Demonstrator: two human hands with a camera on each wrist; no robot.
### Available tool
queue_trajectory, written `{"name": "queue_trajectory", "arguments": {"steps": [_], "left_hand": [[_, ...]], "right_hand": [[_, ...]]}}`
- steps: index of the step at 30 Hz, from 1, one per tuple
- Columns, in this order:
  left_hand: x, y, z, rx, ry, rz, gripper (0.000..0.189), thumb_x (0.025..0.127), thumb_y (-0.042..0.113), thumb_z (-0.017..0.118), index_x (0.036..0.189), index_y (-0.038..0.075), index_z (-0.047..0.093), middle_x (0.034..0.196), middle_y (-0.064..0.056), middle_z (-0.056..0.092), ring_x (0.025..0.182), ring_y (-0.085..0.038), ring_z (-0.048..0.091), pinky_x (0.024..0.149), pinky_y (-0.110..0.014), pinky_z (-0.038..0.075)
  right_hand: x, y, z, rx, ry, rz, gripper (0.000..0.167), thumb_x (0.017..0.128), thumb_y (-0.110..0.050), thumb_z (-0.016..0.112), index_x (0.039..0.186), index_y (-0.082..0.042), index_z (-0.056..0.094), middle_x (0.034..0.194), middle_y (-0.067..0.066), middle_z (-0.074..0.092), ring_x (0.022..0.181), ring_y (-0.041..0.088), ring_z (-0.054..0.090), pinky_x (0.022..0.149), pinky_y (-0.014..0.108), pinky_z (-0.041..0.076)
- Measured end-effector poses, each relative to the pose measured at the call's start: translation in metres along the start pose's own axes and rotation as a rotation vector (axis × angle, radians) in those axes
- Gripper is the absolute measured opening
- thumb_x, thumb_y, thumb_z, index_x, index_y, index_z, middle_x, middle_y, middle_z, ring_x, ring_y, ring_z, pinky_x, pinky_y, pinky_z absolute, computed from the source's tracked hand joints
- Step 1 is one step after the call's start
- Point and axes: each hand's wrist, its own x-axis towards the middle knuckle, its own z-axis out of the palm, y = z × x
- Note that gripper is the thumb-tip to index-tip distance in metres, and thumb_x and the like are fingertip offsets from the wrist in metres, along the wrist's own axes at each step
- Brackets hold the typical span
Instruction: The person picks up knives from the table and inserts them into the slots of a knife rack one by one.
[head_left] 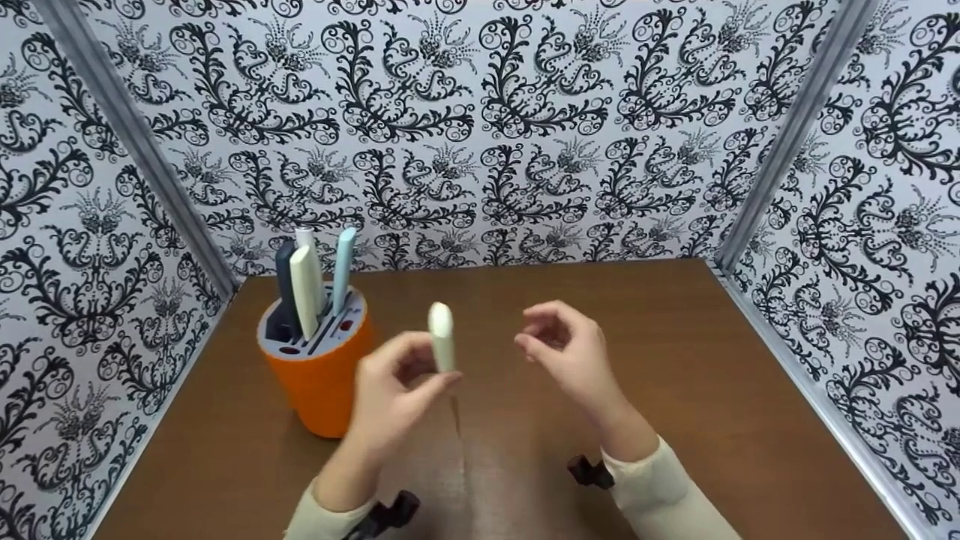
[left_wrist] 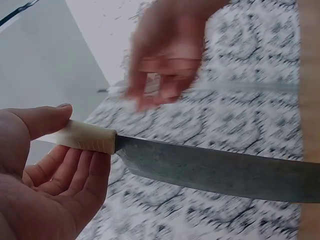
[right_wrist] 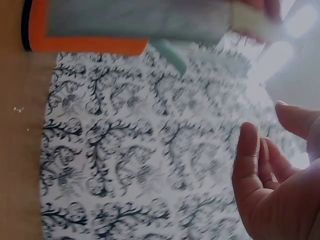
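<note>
A large knife (left_wrist: pixel 220 167) with a broad dark-grey blade and a cream handle hangs blade-down over the table. My left hand (head_left: pixel 397 394) pinches its handle (head_left: pixel 442 337) between thumb and fingers, right of the orange knife block (head_left: pixel 322 390). To the right of the knife, apart from it, my right hand (head_left: pixel 574 356) is raised with loosely bent fingers and nothing in it. In the right wrist view the blade (right_wrist: pixel 135 20) passes in front of the block, and a gap shows between right thumb and fingertips.
Handles stand in the block's grey slotted top: a dark one (head_left: pixel 286 281), a cream one (head_left: pixel 304 292), a white one (head_left: pixel 306 238) and a light-blue one (head_left: pixel 343 262). Patterned walls (head_left: pixel 525 150) enclose the brown table (head_left: pixel 675 390) at the back and both sides.
</note>
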Motion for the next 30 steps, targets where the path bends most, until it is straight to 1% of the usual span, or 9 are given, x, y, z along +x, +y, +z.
{"name": "queue_trajectory", "arguments": {"steps": [4,9,14,17,19,23,25,27,30], "left_hand": [[0.002,0.013,-0.025,-0.008,0.112,0.030,0.026,0.080,-0.014,0.082,0.103,-0.007,0.071,0.091,-0.014,0.077,0.074,-0.013,0.072,0.068,-0.025,0.063],[0.004,0.026,-0.055,-0.012,0.228,0.088,0.027,0.083,-0.018,0.077,0.108,-0.014,0.069,0.101,-0.007,0.080,0.077,-0.012,0.072,0.068,-0.020,0.060],[0.004,0.037,-0.077,-0.072,0.380,0.090,0.027,0.087,-0.017,0.073,0.113,-0.014,0.069,0.105,-0.010,0.080,0.090,-0.016,0.075,0.080,-0.024,0.064],[0.005,0.042,-0.086,-0.115,0.458,0.096,0.027,0.088,-0.017,0.073,0.115,-0.013,0.070,0.106,-0.012,0.079,0.097,-0.020,0.076,0.089,-0.026,0.064],[0.006,0.044,-0.090,-0.127,0.499,0.117,0.027,0.088,-0.018,0.072,0.115,-0.013,0.070,0.107,-0.012,0.078,0.097,-0.021,0.076,0.092,-0.027,0.064],[0.004,0.046,-0.096,-0.183,0.549,0.208,0.029,0.086,-0.022,0.070,0.115,-0.017,0.067,0.109,-0.018,0.077,0.098,-0.025,0.076,0.097,-0.032,0.063],[0.003,0.046,-0.098,-0.199,0.575,0.265,0.031,0.085,-0.023,0.071,0.115,-0.019,0.066,0.108,-0.020,0.076,0.098,-0.026,0.076,0.097,-0.033,0.063],[0.003,0.046,-0.099,-0.214,0.598,0.314,0.032,0.084,-0.024,0.071,0.115,-0.021,0.065,0.107,-0.021,0.076,0.097,-0.026,0.076,0.096,-0.034,0.063],[0.004,0.046,-0.101,-0.218,0.629,0.349,0.033,0.084,-0.024,0.071,0.116,-0.020,0.065,0.106,-0.021,0.076,0.095,-0.027,0.076,0.096,-0.034,0.063]], "right_hand": [[0.019,0.015,0.010,0.021,-0.009,0.075,0.035,0.087,0.003,0.082,0.120,-0.003,0.072,0.095,0.011,0.072,0.077,0.019,0.071,0.069,0.031,0.066],[0.037,0.033,0.034,0.039,-0.038,0.135,0.045,0.085,0.004,0.082,0.128,0.000,0.069,0.104,0.020,0.072,0.085,0.021,0.072,0.075,0.034,0.068],[0.045,0.054,0.070,0.011,-0.103,0.157,0.052,0.084,-0.001,0.085,0.132,0.001,0.066,0.112,0.027,0.071,0.090,0.023,0.071,0.084,0.036,0.066],[0.046,0.069,0.098,0.026,-0.135,0.154,0.053,0.083,-0.001,0.085,0.132,0.002,0.066,0.111,0.026,0.072,0.091,0.022,0.071,0.088,0.035,0.065],[0.045,0.079,0.119,0.078,-0.152,0.165,0.052,0.083,0.002,0.084,0.131,0.005,0.065,0.111,0.026,0.073,0.093,0.023,0.072,0.090,0.034,0.064],[0.037,0.095,0.157,0.192,-0.156,0.225,0.052,0.082,0.009,0.080,0.130,0.010,0.063,0.113,0.026,0.072,0.104,0.033,0.072,0.090,0.036,0.065],[0.032,0.100,0.173,0.206,-0.166,0.231,0.055,0.081,0.010,0.081,0.132,0.010,0.061,0.119,0.027,0.070,0.111,0.038,0.070,0.095,0.040,0.064],[0.028,0.102,0.187,0.199,-0.192,0.218,0.060,0.081,0.008,0.083,0.136,0.008,0.060,0.126,0.027,0.067,0.119,0.042,0.067,0.104,0.047,0.060],[0.025,0.104,0.205,0.183,-0.247,0.170,0.070,0.081,0.005,0.085,0.144,0.003,0.056,0.139,0.026,0.062,0.129,0.042,0.062,0.114,0.057,0.052]]}}
